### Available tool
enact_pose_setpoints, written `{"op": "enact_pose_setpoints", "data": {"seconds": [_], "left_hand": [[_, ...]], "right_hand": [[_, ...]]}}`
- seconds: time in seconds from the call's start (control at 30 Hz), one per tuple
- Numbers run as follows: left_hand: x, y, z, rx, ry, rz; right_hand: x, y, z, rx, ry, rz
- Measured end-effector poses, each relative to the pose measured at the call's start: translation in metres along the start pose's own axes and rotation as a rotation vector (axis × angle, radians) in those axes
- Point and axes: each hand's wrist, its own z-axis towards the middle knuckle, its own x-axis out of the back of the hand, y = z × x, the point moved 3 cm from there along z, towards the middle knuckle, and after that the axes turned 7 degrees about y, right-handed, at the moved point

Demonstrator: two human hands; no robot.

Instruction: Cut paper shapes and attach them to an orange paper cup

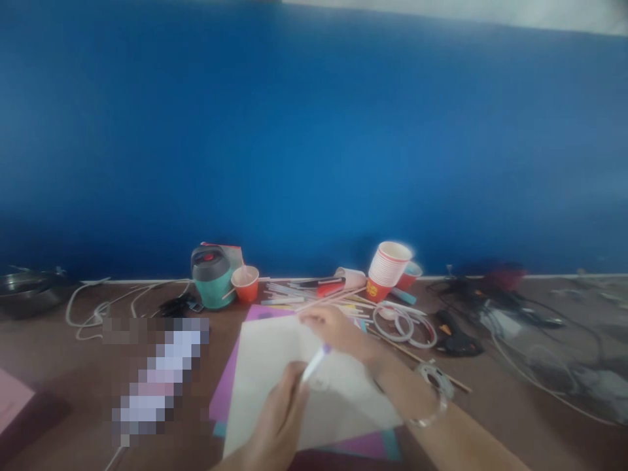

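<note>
My left hand [282, 402] is closed around a slim white pen [315, 364] with a purple end that points up and away. Just beyond it, my right hand [336, 330] reaches in from the right, its fingers curled together over the far part of a white paper sheet [265, 366]. A thin pinkish stick [338, 298] runs by those fingertips; whether they pinch it I cannot tell. Purple paper [223, 392] and a bluish sheet [391, 445] stick out beneath the white one. Blur hides fine detail.
Behind the paper lie loose sticks [284, 291], a red paper cup [244, 284], stacked cups [387, 271] and a teal-and-grey container [212, 278]. To the right are clear rings [392, 325], a black glue gun [458, 337] and cables [530, 386]. A blue wall [314, 144] closes the back.
</note>
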Motion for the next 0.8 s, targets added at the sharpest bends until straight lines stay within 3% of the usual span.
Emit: {"op": "enact_pose_setpoints", "data": {"seconds": [0.03,0.1,0.2,0.3,0.53,0.8], "left_hand": [[-0.001,0.0,-0.001,-0.046,-0.002,-0.005],[-0.001,-0.003,-0.003,-0.111,0.03,0.0],[0.0,-0.013,-0.006,-0.108,0.152,-0.015],[0.003,-0.02,-0.008,-0.085,0.27,0.017],[0.009,-0.027,-0.002,-0.055,0.349,0.039],[0.008,-0.018,0.0,0.011,0.389,0.015]], "right_hand": [[-0.008,-0.002,0.019,0.052,0.058,-0.17],[-0.032,-0.006,0.053,0.175,0.024,-0.547],[-0.062,-0.008,0.089,0.192,-0.03,-0.668],[-0.071,-0.007,0.104,0.199,-0.031,-0.709],[-0.055,-0.008,0.079,0.149,0.085,-0.674],[-0.051,0.003,0.026,0.044,0.078,-0.483]]}}
